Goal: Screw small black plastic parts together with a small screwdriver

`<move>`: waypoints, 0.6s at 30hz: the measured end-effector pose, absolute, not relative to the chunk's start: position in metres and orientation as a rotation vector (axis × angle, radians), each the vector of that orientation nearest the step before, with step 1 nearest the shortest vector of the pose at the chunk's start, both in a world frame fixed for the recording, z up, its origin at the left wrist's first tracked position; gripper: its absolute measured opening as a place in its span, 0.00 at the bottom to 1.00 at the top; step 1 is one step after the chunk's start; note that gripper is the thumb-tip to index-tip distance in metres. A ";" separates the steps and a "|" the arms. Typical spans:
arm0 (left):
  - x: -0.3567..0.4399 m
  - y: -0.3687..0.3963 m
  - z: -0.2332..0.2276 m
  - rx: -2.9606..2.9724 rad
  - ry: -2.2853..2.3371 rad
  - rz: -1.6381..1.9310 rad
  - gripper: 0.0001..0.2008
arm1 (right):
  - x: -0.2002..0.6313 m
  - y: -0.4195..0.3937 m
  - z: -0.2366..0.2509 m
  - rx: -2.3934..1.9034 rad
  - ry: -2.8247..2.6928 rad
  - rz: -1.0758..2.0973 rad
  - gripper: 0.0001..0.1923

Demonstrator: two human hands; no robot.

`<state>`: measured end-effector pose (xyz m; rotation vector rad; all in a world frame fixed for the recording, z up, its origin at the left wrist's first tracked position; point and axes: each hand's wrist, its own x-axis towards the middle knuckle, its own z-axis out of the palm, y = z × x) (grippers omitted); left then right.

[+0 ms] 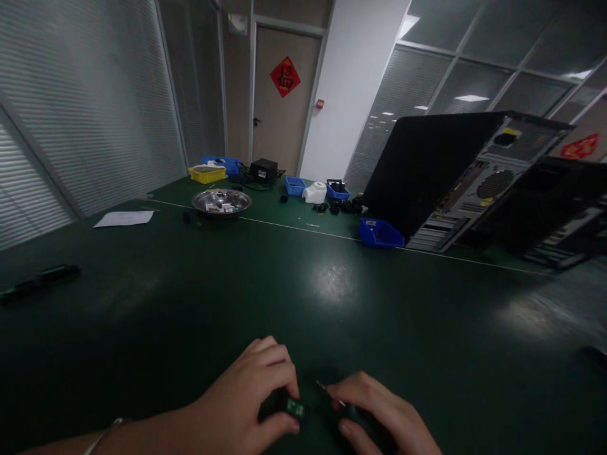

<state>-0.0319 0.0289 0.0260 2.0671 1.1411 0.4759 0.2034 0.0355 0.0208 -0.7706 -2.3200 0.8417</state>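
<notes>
Hands low in the frame: your left hand (258,395) is curled shut around a small green module (294,407), pinned between thumb and fingertips just above the dark green counter (332,284). Your right hand (379,414) is closed on a screwdriver (332,393), its thin metal tip angled toward the module and stopping just short of it. Both sit at the bottom centre, close to the near edge; dim light and blur hide any finer detail of the part.

Judging by that pairing, you are at the fastening or loosening stage on the module, tip not yet seated. The next move would call for a steady left grip and a careful line-up of the tip with whatever screw or slot the part carries, since a small piece held in the air can easily twist or slip.

Farther back, at upper left of centre, a steel bowl (221,201) holds small parts, with a sheet of paper (124,218) to its left. A yellow tray (207,173) sits behind them. Blue bins (380,234) dot the middle distance. At the right, an open computer case (455,177) stands tilted, its rear panel toward you. A dark tool (40,282) lies at the far left edge.
</notes>
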 end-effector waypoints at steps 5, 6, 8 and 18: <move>-0.034 0.022 0.021 2.211 1.117 0.506 0.07 | 0.193 0.026 0.022 -0.883 -2.432 0.681 0.16; -0.035 0.021 0.020 2.235 1.112 0.519 0.07 | 0.192 0.024 0.022 -0.903 -2.437 0.636 0.17; -0.036 0.020 0.019 2.257 1.112 0.542 0.08 | 0.191 0.022 0.022 -0.912 -2.436 0.557 0.16; -0.038 0.013 0.020 2.203 1.147 0.543 0.09 | 0.196 0.023 0.021 -0.841 -2.421 0.602 0.16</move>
